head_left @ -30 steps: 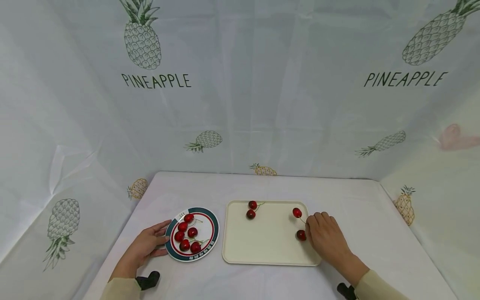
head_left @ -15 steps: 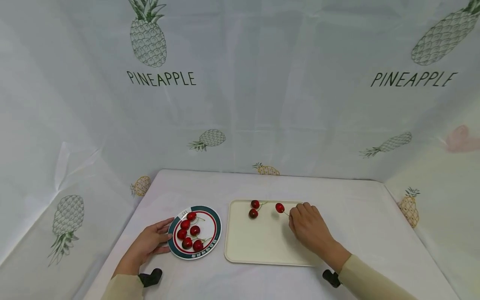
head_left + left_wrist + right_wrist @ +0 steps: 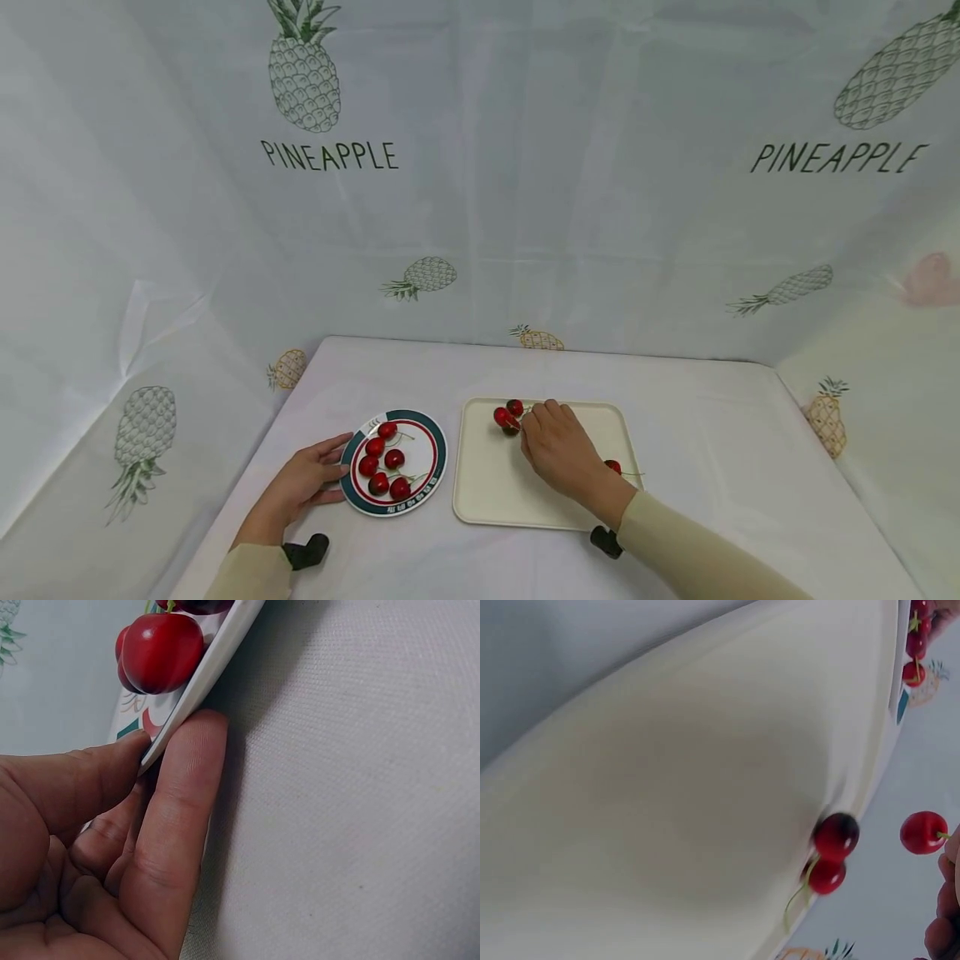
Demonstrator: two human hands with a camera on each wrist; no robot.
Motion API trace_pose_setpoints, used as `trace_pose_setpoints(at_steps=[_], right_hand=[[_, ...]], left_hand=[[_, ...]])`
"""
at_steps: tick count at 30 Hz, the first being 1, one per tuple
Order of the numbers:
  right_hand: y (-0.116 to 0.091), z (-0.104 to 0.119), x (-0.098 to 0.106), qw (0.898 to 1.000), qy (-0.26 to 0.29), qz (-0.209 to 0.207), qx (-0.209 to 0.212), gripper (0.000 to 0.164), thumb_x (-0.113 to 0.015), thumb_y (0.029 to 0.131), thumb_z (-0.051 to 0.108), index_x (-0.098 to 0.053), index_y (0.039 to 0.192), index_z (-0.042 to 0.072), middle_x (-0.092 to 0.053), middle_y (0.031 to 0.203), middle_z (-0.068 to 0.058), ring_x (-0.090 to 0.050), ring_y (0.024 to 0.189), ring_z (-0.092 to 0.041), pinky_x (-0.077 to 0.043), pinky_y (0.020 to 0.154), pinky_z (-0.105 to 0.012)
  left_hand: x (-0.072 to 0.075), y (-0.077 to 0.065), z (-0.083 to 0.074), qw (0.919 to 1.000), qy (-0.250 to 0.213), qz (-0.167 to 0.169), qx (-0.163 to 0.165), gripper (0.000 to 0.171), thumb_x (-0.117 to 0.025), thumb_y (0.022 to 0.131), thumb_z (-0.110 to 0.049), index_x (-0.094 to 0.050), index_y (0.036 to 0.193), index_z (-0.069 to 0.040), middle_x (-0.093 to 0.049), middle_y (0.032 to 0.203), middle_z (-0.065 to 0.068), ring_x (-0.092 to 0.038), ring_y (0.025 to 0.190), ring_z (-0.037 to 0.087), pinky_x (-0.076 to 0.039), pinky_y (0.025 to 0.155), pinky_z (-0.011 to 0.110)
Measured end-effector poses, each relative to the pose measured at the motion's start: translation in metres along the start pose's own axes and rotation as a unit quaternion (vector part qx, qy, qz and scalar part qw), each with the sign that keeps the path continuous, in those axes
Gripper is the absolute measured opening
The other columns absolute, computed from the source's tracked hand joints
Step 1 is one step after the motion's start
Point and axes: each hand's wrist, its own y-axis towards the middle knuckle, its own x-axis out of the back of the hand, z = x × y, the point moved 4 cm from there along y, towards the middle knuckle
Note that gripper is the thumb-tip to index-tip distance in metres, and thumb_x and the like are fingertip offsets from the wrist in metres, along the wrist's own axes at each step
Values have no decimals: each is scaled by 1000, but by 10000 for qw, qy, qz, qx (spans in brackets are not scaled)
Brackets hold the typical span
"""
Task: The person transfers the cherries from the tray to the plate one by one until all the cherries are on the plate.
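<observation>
My left hand pinches the near-left rim of a round plate with a blue-green border and red ring. In the left wrist view the thumb lies on top of the rim and a finger beneath it. Several red cherries sit on the plate. Over the cream tray, my right hand pinches a cherry by its stem, the fruit hanging free. Behind it, two dark red cherries lie near the tray's far-left edge. Another cherry shows past my right wrist.
A white cloth covers the table. Curtains printed with pineapples surround it at the back and sides. A narrow strip of cloth separates the plate from the tray.
My right hand has lifted the cherry by its stem and carried it left across the tray, over the two cherries there. The left hand has stayed on the plate rim.
</observation>
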Motion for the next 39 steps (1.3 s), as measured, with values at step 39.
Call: trace_pose_setpoints(at_steps=[39], right_hand=[[81, 113, -76, 9835, -24, 1741, 493, 15, -64, 104, 26, -66, 112, 14, -62, 100, 1, -50, 93, -16, -44, 78, -26]], left_hand=[[-1, -4, -1, 9998, -165, -45, -57, 61, -63, 103, -1, -46, 160, -12, -50, 155, 29, -74, 95, 21, -67, 79, 43]])
